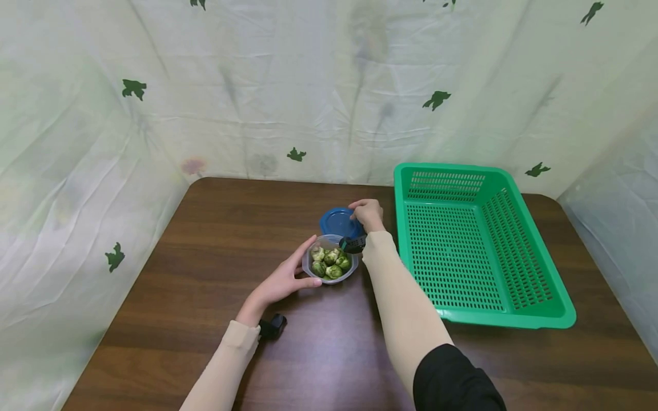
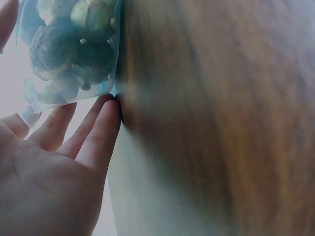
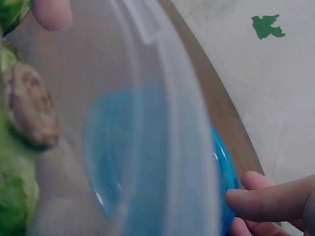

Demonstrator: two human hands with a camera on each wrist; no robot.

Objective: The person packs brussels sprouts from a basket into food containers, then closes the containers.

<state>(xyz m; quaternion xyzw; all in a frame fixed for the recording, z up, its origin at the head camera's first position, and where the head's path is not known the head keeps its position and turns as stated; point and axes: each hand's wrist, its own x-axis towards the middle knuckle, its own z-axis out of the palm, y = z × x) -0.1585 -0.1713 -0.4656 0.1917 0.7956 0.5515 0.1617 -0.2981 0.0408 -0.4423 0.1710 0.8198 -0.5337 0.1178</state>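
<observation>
A round clear plastic container [image 1: 337, 281] full of Brussels sprouts [image 1: 332, 264] stands on the brown table. My left hand [image 1: 283, 280] holds it from the left, thumb on the near side and index finger along the far side. In the left wrist view, fingers [image 2: 96, 136] touch the container wall [image 2: 117, 59] low down near the tabletop. Just behind lies a blue lid [image 1: 336, 220], off the container. At the lid's right edge, my right hand [image 1: 368, 214] pinches the rim; the right wrist view shows its thumb [image 3: 266, 200] against the blue edge.
A large green plastic basket [image 1: 485, 317] stands on the table to the right, close to my right forearm. White cloth [image 1: 329, 103] with green bird-like shapes hangs behind the table and at its sides. Both wrists wear black cameras [image 1: 274, 327].
</observation>
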